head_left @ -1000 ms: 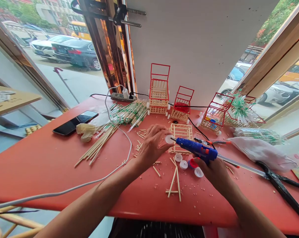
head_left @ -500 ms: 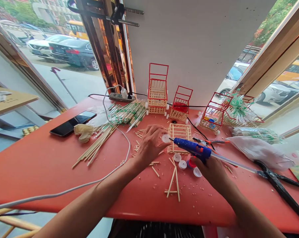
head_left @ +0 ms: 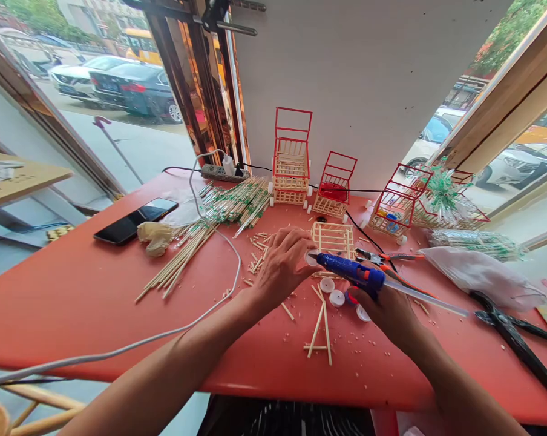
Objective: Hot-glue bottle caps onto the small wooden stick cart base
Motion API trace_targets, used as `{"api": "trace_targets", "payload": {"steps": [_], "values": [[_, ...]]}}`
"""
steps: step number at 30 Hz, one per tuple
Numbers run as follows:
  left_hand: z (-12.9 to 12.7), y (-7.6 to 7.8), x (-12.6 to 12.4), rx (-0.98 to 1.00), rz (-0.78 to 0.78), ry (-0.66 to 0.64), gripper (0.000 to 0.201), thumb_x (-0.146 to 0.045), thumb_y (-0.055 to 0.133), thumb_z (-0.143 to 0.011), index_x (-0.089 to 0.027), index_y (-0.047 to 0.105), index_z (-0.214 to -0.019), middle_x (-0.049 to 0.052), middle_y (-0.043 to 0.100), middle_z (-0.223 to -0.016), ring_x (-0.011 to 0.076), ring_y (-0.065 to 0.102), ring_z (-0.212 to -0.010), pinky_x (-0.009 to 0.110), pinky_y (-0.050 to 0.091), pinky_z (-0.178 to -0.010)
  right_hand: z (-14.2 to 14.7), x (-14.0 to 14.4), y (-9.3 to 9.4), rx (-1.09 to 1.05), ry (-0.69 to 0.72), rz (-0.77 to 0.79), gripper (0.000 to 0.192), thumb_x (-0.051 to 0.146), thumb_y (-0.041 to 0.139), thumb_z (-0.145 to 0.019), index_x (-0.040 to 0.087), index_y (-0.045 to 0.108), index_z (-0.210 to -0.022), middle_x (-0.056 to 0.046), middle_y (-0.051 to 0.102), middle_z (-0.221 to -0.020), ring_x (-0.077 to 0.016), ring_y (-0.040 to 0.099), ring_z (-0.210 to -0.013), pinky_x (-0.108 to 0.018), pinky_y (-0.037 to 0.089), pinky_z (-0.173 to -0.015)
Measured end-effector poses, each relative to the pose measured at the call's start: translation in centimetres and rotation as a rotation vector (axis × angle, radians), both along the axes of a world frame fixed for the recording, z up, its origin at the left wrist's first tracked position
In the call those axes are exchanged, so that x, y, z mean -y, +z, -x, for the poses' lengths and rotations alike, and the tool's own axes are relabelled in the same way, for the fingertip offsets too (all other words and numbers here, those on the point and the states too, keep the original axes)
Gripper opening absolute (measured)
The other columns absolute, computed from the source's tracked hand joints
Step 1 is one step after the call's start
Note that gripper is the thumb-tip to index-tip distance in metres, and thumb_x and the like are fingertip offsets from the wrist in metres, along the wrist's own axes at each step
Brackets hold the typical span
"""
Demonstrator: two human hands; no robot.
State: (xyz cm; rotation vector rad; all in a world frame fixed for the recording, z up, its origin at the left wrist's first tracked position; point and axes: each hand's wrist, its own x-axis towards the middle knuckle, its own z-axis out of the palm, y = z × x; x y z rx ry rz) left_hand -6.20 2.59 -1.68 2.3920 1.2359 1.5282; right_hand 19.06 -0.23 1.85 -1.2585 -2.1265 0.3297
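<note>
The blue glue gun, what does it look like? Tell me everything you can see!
The glue gun is blue plastic with a small orange part on its body. The right hand grips it, lying nearly level above the red table. Its tip meets a white cap pinched in the left hand. A clear glue stick pokes out behind.

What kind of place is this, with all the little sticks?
Probably a small craft workshop by a street window. The red table holds bundles of sticks and little stick-built carts, and the right hand holds a blue glue gun.
</note>
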Motion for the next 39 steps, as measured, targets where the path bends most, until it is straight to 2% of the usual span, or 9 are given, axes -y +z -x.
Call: {"api": "trace_targets", "payload": {"steps": [3,8,15,21,28,34,39], "values": [[0.00,0.02,0.06,0.007,-0.028,-0.009,0.024,-0.041,0.074,-0.099,-0.022,0.070,-0.112,0.010,0.075,-0.116,0.0285,0.063,-0.116,0.043,0.047,-0.105,-0.20,-0.06,-0.15,0.015,-0.009,0.018,0.018,0.040,0.061,-0.095,0.027,0.071,-0.100,-0.008,0.078,-0.098,-0.0285,0.074,-0.089,-0.037,0.059,-0.079],[0.07,0.15,-0.05,0.052,-0.010,-0.002,0.022,-0.037,0.077,-0.096,-0.021,0.071,-0.109,0.010,0.075,-0.114,0.0287,0.062,-0.117,0.043,0.046,-0.105,-0.68,-0.12,-0.52,0.043,-0.021,0.013,0.014,0.036,0.060,-0.096,0.026,0.070,-0.096,-0.007,0.076,-0.092,-0.0265,0.072,-0.081,-0.034,0.056,-0.073],[0.21,0.29,-0.14,0.053,0.028,0.034,0.020,-0.035,0.079,-0.095,-0.022,0.070,-0.107,0.009,0.074,-0.112,0.0287,0.062,-0.116,0.044,0.047,-0.105,-0.55,-0.09,-0.28,0.063,0.042,0.007,0.011,0.032,0.059,-0.097,0.026,0.068,-0.097,-0.006,0.074,-0.094,-0.0262,0.070,-0.084,-0.035,0.056,-0.074],[-0.04,0.11,-0.08,0.018,-0.034,0.031,0.019,-0.036,0.075,-0.098,-0.020,0.068,-0.105,0.010,0.074,-0.112,0.0283,0.063,-0.113,0.043,0.049,-0.101,-0.32,-0.01,-0.36,0.060,0.070,-0.023,0.014,0.036,0.061,-0.098,0.027,0.067,-0.090,-0.007,0.073,-0.091,-0.0269,0.068,-0.080,-0.037,0.056,-0.072],[-0.23,0.01,-0.08,-0.009,-0.101,0.060,0.030,-0.045,0.078,-0.094,-0.020,0.068,-0.106,0.009,0.074,-0.110,0.0275,0.063,-0.113,0.042,0.051,-0.101,-0.83,-0.15,-0.44,0.071,0.046,-0.056,0.008,0.031,0.060,-0.100,0.027,0.067,-0.099,-0.005,0.074,-0.094,-0.0257,0.070,-0.083,-0.034,0.055,-0.072],[0.09,0.19,-0.25,-0.013,-0.109,0.088,0.025,-0.037,0.080,-0.094,-0.020,0.065,-0.106,0.008,0.074,-0.109,0.0278,0.063,-0.112,0.043,0.051,-0.099,-0.69,-0.11,-0.37,0.110,0.061,-0.073,0.007,0.029,0.060,-0.099,0.026,0.066,-0.098,-0.005,0.073,-0.093,-0.0243,0.068,-0.080,-0.032,0.053,-0.070],[-0.05,0.25,-0.09,-0.003,-0.111,0.057,0.024,-0.034,0.080,-0.094,-0.018,0.066,-0.105,0.009,0.074,-0.109,0.0280,0.063,-0.113,0.043,0.051,-0.101,-0.49,0.03,-0.17,0.122,0.104,-0.083,0.011,0.029,0.059,-0.101,0.026,0.063,-0.090,-0.004,0.071,-0.091,-0.0235,0.067,-0.079,-0.032,0.052,-0.069]]}}
